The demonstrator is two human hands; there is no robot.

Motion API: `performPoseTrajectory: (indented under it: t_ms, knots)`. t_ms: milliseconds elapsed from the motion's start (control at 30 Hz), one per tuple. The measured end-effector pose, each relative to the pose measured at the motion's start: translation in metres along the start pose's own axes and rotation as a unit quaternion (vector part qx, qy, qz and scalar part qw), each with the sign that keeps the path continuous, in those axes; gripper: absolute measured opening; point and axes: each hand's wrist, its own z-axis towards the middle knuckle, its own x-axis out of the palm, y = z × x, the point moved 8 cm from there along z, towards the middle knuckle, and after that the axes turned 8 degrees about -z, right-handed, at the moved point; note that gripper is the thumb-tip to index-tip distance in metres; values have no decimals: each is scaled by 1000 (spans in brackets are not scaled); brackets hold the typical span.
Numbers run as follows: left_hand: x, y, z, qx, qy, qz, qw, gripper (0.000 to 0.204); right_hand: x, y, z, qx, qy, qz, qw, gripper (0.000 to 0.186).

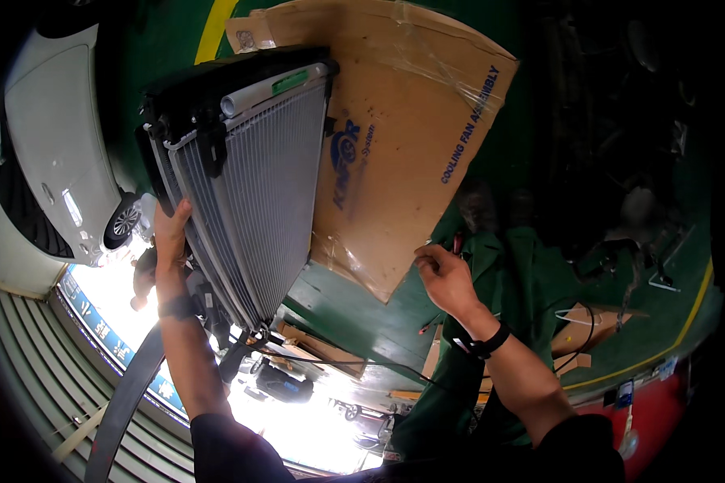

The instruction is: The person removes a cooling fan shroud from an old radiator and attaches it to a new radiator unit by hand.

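A car radiator assembly (270, 173) stands tilted on the cardboard, its silver fins facing right and a black frame along its top. My left hand (171, 229) grips its left edge, thumb on the near side and the other fingers hidden behind. A silver tube with a green label (275, 90) runs along its upper end. My right hand (445, 278) is closed, knuckles up, beside the lower right edge of the brown cardboard (403, 137). Something small and red (457, 243) shows just past its fingers; whether the hand holds it is unclear.
Green trouser legs and dark shoes (477, 205) are right of the cardboard. A white car (60, 153) stands at left. Cardboard pieces (584, 330) and a thin black cable (362, 362) lie low in view. Dark, unclear parts fill the upper right.
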Motion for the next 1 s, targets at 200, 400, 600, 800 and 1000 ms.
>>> performPoseTrajectory:
  t_ms: [200, 400, 600, 800, 1000]
  knots:
    - [8, -10, -9, 15, -2, 8, 1000, 83, -1, 6, 3, 13, 5, -27, 1000, 21]
    - [18, -19, -14, 29, 5, 10, 1000, 85, 4, 8, 5, 7, -2, -35, 999, 22]
    - [16, -15, -15, 24, 1, 21, 999, 82, 8, 14, 7, 2, 5, -41, 999, 22]
    - [16, -17, -16, 43, -3, 60, 997, 77, 12, 3, 7, -7, 1, -68, 998, 23]
    - [13, -7, -14, 36, -15, 40, 998, 72, 8, -2, 8, 2, 3, -63, 998, 23]
